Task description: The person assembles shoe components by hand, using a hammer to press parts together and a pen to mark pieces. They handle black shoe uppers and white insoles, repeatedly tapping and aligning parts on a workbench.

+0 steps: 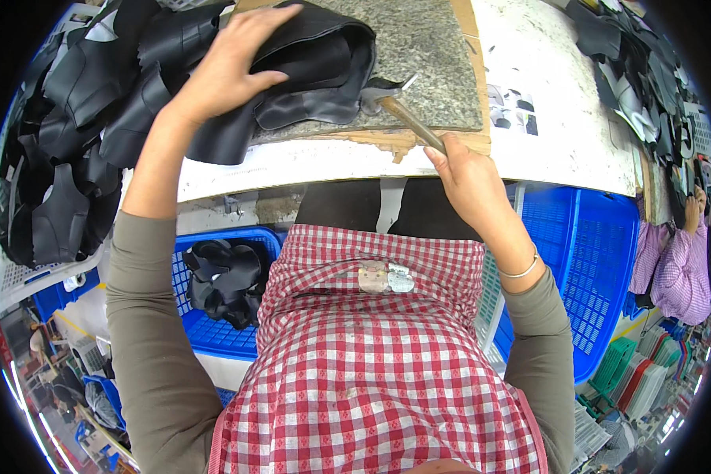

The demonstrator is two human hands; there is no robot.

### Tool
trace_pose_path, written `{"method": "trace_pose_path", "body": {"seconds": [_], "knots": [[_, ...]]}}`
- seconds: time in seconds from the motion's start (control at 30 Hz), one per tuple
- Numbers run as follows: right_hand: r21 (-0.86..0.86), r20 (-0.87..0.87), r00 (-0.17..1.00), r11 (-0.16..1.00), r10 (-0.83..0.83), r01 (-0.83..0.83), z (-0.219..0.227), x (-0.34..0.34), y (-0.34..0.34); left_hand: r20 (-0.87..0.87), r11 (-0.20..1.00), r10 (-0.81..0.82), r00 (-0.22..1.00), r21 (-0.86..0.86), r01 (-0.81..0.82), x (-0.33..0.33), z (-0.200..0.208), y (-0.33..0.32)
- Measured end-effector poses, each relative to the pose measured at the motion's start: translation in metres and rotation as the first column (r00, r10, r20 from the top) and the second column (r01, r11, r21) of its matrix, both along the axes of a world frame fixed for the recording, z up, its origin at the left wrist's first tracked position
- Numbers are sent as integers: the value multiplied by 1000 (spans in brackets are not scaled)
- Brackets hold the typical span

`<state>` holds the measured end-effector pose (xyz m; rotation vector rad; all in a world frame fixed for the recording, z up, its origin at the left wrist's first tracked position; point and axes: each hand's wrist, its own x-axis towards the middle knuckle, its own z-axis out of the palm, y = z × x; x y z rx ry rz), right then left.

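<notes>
My right hand is closed round the wooden handle of a hammer. The hammer's metal head is at the edge of a black leather shoe upper, over a speckled stone slab. The upper is folded into a loop, its opening facing me. Over its left side, my left hand is open, fingers stretched out and thumb apart; whether its fingertips touch the leather I cannot tell. Another black leather piece hangs past the table's front edge, below my left wrist.
Black leather uppers are heaped at the left, some in a white basket. Blue baskets stand below the table, one with black pieces at left, others at right. Printed photos lie on the white table. A co-worker's sleeve shows far right.
</notes>
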<state>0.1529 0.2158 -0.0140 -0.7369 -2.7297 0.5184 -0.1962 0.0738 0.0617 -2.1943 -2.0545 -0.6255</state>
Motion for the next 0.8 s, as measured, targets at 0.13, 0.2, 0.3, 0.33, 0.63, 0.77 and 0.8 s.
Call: {"method": "trace_pose_path", "body": {"seconds": [0.13, 0.2, 0.3, 0.33, 0.63, 0.77, 0.8], "knots": [[40, 3, 1000, 999, -14, 14, 17, -2, -8, -267, 992, 127, 955, 47, -118, -14, -8, 7], [58, -27, 1000, 998, -6, 7, 28, 0, -11, -409, 975, 220, 886, 115, -189, -10, -16, 25], [87, -89, 996, 996, 8, 0, 32, -4, -13, -505, 933, 326, 799, 307, -187, 5, -18, 51], [121, -83, 996, 993, 13, -2, 29, -11, -9, -499, 917, 346, 794, 358, -175, 14, -18, 55], [195, 14, 1000, 981, 13, -15, 12, -34, 3, -115, 873, 484, 867, -9, -488, 103, -60, -10], [190, -71, 997, 981, 42, -28, 34, -30, 3, 177, 884, 451, 875, 47, -465, 80, -82, -14], [173, -81, 996, 985, 33, -19, 36, -35, 0, 226, 891, 408, 885, 111, -440, 74, -84, -13]]}}
